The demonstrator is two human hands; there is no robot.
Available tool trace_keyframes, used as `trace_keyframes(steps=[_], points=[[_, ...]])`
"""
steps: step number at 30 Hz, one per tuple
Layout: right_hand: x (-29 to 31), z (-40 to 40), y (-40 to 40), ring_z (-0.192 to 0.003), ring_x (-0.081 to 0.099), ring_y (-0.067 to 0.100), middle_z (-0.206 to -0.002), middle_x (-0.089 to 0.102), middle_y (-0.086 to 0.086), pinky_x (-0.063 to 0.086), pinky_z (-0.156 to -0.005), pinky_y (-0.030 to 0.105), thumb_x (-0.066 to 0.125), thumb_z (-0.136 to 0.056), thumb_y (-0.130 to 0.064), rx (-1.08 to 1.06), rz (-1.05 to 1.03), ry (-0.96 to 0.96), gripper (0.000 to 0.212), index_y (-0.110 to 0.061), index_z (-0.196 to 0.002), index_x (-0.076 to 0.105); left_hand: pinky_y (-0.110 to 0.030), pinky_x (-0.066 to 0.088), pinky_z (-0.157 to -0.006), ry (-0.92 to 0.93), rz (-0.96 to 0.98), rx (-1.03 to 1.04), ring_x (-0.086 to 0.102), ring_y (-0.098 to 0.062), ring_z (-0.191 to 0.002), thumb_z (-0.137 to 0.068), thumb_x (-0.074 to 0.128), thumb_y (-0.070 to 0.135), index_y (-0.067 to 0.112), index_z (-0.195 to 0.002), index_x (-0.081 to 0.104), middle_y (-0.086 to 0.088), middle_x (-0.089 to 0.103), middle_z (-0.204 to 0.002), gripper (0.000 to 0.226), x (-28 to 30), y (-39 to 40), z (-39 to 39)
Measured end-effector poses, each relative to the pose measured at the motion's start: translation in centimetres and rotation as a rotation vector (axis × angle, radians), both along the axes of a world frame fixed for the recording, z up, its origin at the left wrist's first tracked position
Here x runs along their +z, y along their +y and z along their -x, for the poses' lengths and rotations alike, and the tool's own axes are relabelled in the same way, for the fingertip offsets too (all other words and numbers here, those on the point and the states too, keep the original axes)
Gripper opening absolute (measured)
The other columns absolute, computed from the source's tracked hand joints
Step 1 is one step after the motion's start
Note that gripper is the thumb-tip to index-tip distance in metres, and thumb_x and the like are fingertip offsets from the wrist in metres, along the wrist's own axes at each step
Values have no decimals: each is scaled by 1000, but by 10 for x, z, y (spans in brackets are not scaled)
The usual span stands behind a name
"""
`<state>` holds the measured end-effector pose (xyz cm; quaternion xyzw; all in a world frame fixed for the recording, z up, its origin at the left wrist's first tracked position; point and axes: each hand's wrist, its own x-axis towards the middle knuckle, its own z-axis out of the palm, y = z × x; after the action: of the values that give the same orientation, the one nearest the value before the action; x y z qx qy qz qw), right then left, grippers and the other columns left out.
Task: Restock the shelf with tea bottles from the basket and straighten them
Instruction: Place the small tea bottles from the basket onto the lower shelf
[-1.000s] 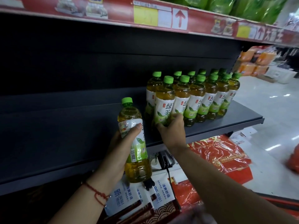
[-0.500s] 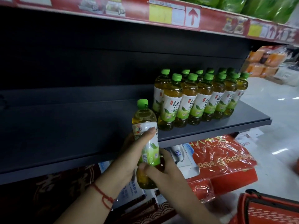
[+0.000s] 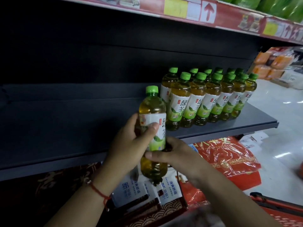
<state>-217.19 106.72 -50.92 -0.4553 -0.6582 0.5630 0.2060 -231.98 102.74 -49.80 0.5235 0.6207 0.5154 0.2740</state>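
Observation:
A green-capped tea bottle (image 3: 152, 112) is upright in front of the dark shelf (image 3: 65, 128), just left of the rows. My left hand (image 3: 129, 148) grips it around the white and green label, thumb across the front. My right hand (image 3: 177, 154) holds its lower part from the right, fingers curled around it. Several matching tea bottles (image 3: 208, 97) stand in two rows on the right end of the shelf. A corner of the red basket (image 3: 282, 208) shows at the bottom right.
The shelf's front edge (image 3: 229, 130) runs below the bottles. Red plastic bags (image 3: 229, 161) and white and blue boxes (image 3: 131, 190) lie on the level beneath. A red price strip (image 3: 180, 7) with green packs above it borders the upper shelf. White floor lies to the right.
My right hand left the shelved bottles and came down to hold the bottle my left hand carries. That bottle has moved right, closer to the rows.

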Motion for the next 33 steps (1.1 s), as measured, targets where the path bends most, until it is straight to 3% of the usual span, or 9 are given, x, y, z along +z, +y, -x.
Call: trace_keyframes(steps=[3, 5, 7, 9, 13, 21, 29, 33], points=[[5, 10, 14, -95, 73, 11, -102, 77, -2, 57, -86, 28, 82, -77, -15, -42, -65, 47, 41, -18, -115, 69, -26, 48, -84, 79, -57, 51, 59, -10, -106, -93, 55, 39, 31, -129, 52, 14, 60, -113, 37, -1, 2, 8], [5, 23, 31, -100, 71, 14, -107, 76, -1, 55, -94, 36, 83, -76, -14, -107, -160, 47, 45, -16, -118, 67, -24, 43, -80, 312, -2, 85, 50, -5, -109, -92, 49, 48, 37, -138, 40, 17, 48, -122, 48, -5, 1, 14], [2, 38, 52, -102, 70, 16, -109, 74, 0, 55, -95, 41, 85, -74, -18, -205, -274, 20, 50, -15, -119, 65, -28, 42, -88, 531, 31, 106, 42, -7, -119, -91, 45, 53, 41, -142, 31, 18, 37, -137, 54, -10, 0, 18], [-4, 54, 73, -100, 69, 17, -108, 74, 1, 56, -92, 40, 87, -71, -19, -300, -360, 32, 53, -14, -118, 64, -36, 40, -102, 630, 70, 97, 33, -14, -133, -90, 44, 55, 41, -144, 25, 16, 26, -149, 59, -14, 0, 18], [-17, 78, 100, -97, 64, 15, -111, 71, 2, 49, -80, 26, 87, -71, -18, -422, -405, 2, 55, -10, -119, 61, -41, 30, -111, 708, 229, 46, 19, -20, -142, -91, 40, 57, 41, -147, 15, 11, 9, -158, 63, -22, 0, 13], [-50, 101, 127, -109, 62, 26, -121, 65, 8, 47, -83, 29, 84, -75, -25, -576, -391, -15, 56, -10, -119, 53, -43, 28, -113, 751, 321, 21, 19, -21, -143, -92, 40, 55, 38, -147, 20, 7, 13, -158, 61, -42, 5, 18], [-54, 103, 134, -116, 59, 28, -128, 60, 9, 49, -93, 35, 83, -76, -28, -556, -402, -50, 62, -12, -126, 49, -41, 24, -113, 824, 342, 17, 17, -20, -143, -93, 39, 56, 38, -147, 20, 6, 12, -159, 61, -55, 6, 20], [-42, 88, 115, -119, 57, 23, -130, 59, 3, 48, -97, 34, 81, -78, -28, -402, -383, -61, 66, -15, -132, 45, -40, 21, -114, 858, 321, -2, 16, -21, -143, -94, 37, 54, 36, -148, 20, 4, 12, -159, 59, -57, 6, 15]])
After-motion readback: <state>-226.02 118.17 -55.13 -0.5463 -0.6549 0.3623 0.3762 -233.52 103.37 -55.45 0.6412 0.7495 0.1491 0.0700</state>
